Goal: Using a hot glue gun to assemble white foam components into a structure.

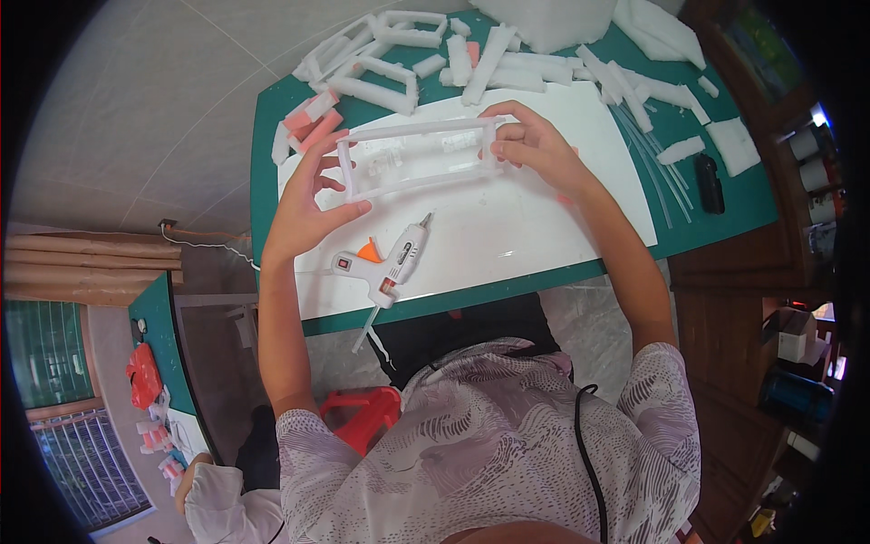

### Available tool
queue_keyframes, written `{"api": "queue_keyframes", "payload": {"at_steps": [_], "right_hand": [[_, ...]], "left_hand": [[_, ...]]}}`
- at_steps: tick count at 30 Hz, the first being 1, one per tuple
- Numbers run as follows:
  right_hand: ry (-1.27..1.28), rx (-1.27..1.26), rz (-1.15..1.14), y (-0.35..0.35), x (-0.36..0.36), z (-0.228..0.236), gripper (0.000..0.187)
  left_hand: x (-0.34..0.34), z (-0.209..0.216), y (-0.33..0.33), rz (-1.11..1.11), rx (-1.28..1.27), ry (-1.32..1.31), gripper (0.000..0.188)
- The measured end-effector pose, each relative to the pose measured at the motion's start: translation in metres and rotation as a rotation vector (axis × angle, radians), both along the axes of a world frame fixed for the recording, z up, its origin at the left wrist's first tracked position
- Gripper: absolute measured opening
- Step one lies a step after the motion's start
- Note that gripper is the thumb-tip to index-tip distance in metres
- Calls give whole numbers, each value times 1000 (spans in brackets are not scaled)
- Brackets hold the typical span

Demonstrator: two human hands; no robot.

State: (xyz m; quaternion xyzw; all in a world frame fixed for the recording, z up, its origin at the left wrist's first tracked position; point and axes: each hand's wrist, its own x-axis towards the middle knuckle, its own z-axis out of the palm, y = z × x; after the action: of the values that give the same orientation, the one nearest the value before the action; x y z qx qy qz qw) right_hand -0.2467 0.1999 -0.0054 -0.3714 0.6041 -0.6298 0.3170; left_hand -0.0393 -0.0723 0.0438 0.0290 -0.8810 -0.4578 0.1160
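Note:
Between my two hands I hold a long rectangular frame of white foam (421, 129), raised over the white board and tilted slightly. My left hand (313, 201) grips its left end, with the thumb below and the fingers behind. At the right end, my right hand (536, 150) pinches the frame's short side. A white hot glue gun (399, 263) with an orange trigger lies on the board just below the frame. Its nozzle points up and right, and a clear glue stick (366, 328) juts from its back past the table edge.
White foam strips and frames (390, 86) and pink foam pieces (317, 118) lie along the far side of the green table (725, 231). Clear glue sticks (654, 163) and a black object (710, 184) are at the right. A red stool (367, 417) stands below; another person (231, 499) sits lower left.

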Motion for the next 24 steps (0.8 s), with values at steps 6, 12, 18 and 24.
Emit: {"api": "queue_keyframes", "payload": {"at_steps": [6,12,18,24], "right_hand": [[6,4,24,0,0,1,41],[15,-1,40,0,-1,-1,40],[11,10,44,0,0,1,40],[12,6,50,0,0,1,40]], "left_hand": [[3,2,2,11,1,-3,86],[3,1,0,6,-2,-17,86],[2,3,2,5,-9,8,86],[2,3,1,16,-37,1,94]]}}
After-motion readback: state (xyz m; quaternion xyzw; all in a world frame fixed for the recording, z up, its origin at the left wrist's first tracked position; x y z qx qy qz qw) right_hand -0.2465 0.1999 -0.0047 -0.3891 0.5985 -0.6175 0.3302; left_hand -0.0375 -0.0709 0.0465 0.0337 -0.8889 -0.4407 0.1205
